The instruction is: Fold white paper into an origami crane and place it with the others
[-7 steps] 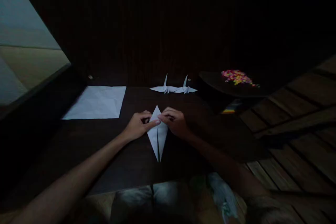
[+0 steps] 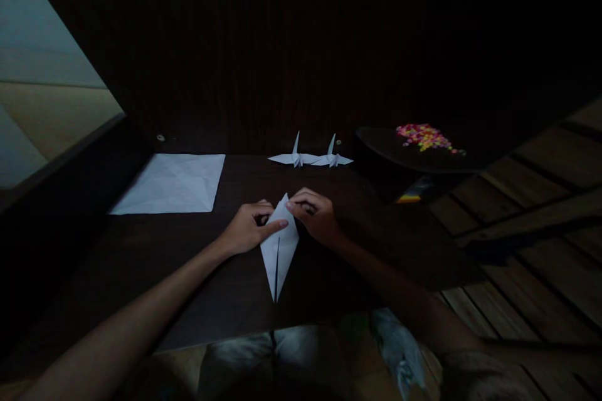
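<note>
A white folded paper (image 2: 279,250), shaped like a long kite with a slit up its lower half, lies tilted between my hands over the dark table. My left hand (image 2: 249,225) grips its left edge, thumb flat across the upper front and fingers curled behind. At the upper right edge, my right hand (image 2: 314,213) pinches the paper near its top tip between thumb and curled fingers. Beyond the hands stand two finished-looking white paper cranes (image 2: 295,159), side by side with wings touching or overlapping.
A flat creased white sheet (image 2: 174,185) lies at the table's left. To the right, small pink and yellow pieces (image 2: 426,138) are heaped on a dark rounded shelf (image 2: 380,141). A dark panel (image 2: 235,62) rises behind the table (image 2: 197,301). Wooden slats (image 2: 540,163) show at far right.
The folded paper has tilted, its lower point swinging left and toward me. My right thumb has slid up and right toward the tip, and the top edge now shows separated layers.
</note>
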A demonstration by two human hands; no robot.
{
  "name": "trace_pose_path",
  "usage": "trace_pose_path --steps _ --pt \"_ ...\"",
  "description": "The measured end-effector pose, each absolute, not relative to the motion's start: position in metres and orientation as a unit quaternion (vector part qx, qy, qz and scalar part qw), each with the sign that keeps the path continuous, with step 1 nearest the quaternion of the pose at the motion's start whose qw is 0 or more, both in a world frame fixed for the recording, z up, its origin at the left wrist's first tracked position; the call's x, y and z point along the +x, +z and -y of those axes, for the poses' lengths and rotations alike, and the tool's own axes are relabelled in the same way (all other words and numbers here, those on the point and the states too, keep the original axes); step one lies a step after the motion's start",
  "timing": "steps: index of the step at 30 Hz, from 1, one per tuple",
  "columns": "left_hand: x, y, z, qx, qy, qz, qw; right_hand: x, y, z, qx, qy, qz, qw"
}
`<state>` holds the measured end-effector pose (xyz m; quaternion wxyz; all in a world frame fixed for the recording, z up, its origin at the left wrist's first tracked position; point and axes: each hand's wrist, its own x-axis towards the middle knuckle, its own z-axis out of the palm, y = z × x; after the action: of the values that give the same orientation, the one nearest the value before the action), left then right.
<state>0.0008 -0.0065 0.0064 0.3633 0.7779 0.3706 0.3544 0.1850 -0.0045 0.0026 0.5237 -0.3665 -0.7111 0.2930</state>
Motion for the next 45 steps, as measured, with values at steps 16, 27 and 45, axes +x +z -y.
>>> trace_pose_path --steps 16,27,45 --pt "0.003 0.006 0.011 0.804 0.344 -0.357 0.328 0.190 0.008 0.005 -0.358 0.310 0.694 0.543" --pt "-0.002 0.002 0.003 0.808 0.318 -0.358 0.344 0.190 0.009 0.003 -0.376 0.287 0.680 0.561" --pt "-0.004 0.000 -0.006 0.541 0.506 -0.436 0.511 0.183 -0.018 -0.014 -0.463 0.451 0.569 0.508"
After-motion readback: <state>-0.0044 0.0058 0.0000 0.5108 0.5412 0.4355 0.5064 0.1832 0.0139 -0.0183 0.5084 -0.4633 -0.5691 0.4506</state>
